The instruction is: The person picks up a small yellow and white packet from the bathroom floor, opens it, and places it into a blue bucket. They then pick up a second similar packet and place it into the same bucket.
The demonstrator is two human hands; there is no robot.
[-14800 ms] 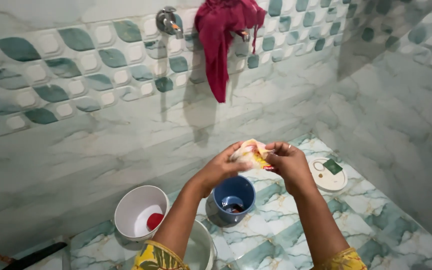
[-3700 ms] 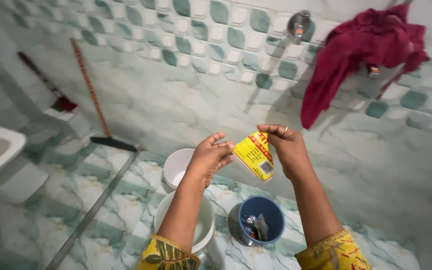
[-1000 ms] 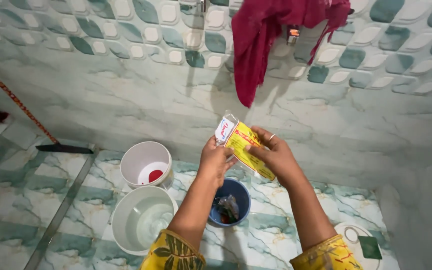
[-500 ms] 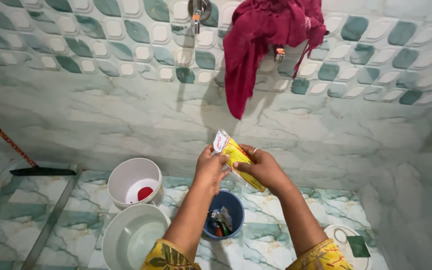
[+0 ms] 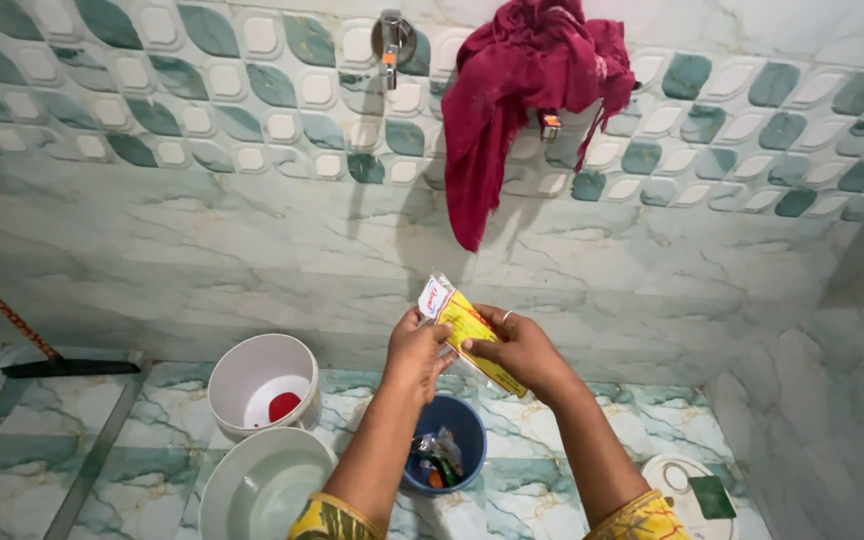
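2 hands [image 5: 419,352] [image 5: 524,352], yellow sachet [image 5: 472,330] pinched between fingertips, probably unopened

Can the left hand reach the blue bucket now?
Probably yes: the left hand hovers right above the blue bucket, nothing between, but it would first have to leave the yellow packet.

Yellow sachet [image 5: 472,335]: lower part covered by the right hand [image 5: 524,352]; top corner pinched under the left hand [image 5: 417,352].
Blue bucket [image 5: 452,455]: near rim hidden behind left forearm; contents too small to identify.
Large white basin [image 5: 257,490]: cut off by bottom edge.
Floor wiper [image 5: 67,368]: handle runs out at left edge.
Red cloth [image 5: 512,90]: covers most of a wall tap.
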